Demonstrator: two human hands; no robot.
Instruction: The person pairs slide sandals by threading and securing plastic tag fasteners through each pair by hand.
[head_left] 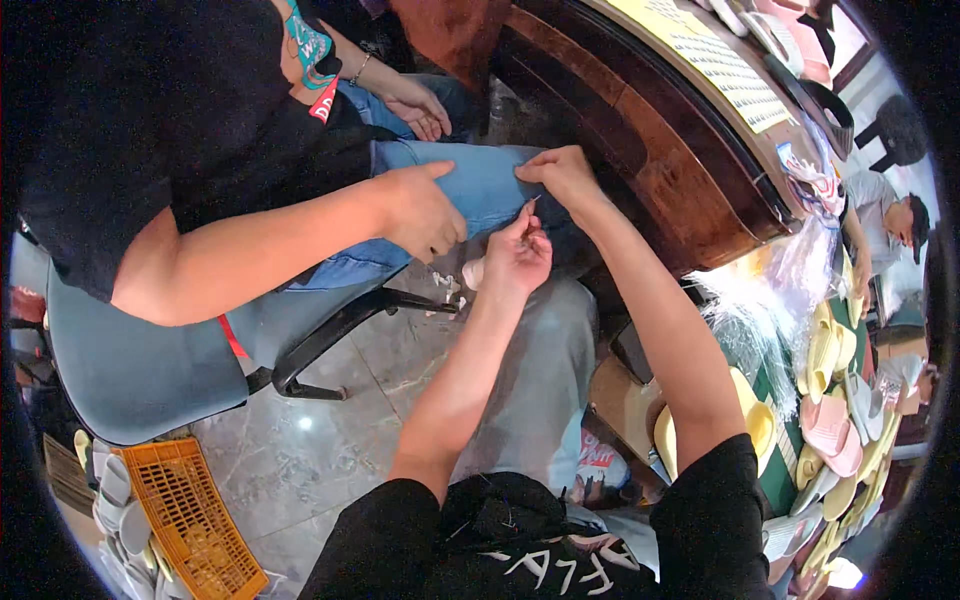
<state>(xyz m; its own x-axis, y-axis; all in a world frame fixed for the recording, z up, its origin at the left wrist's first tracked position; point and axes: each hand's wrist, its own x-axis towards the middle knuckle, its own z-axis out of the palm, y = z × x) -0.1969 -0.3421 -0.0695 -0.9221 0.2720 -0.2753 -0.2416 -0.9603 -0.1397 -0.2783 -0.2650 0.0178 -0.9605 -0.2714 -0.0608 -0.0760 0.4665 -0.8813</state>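
Here's the focal point: the seated co-worker's faded blue denim trouser leg (465, 165), stretched toward the dark brown curved wooden desk (650, 150) on its right. Just below its knee end, the left hand (520, 258) is palm up, fingers curled, thumb and fingertips closed on a tiny, thin, sliver-like item (534, 201), its material too fine to tell. At the knee itself, the right hand (568, 180) has thumb and forefinger brought together; whether they grip cloth or a fine strand, I can't tell.

The co-worker's bare near hand (425, 212) rests on the leg, left of that action, fingers loosely spread. Beneath the leg sits a grey-blue cushioned chair (150, 370) on polished grey floor tiles (330, 440).

The danger, as I judge it: that sliver is so slight that a loosened pinch could drop it to the tiles, hard to find. If it's sharp, a twitch of the knee could bring a prick. And should the co-worker's near hand slide along the denim, it could jog both of these hands.
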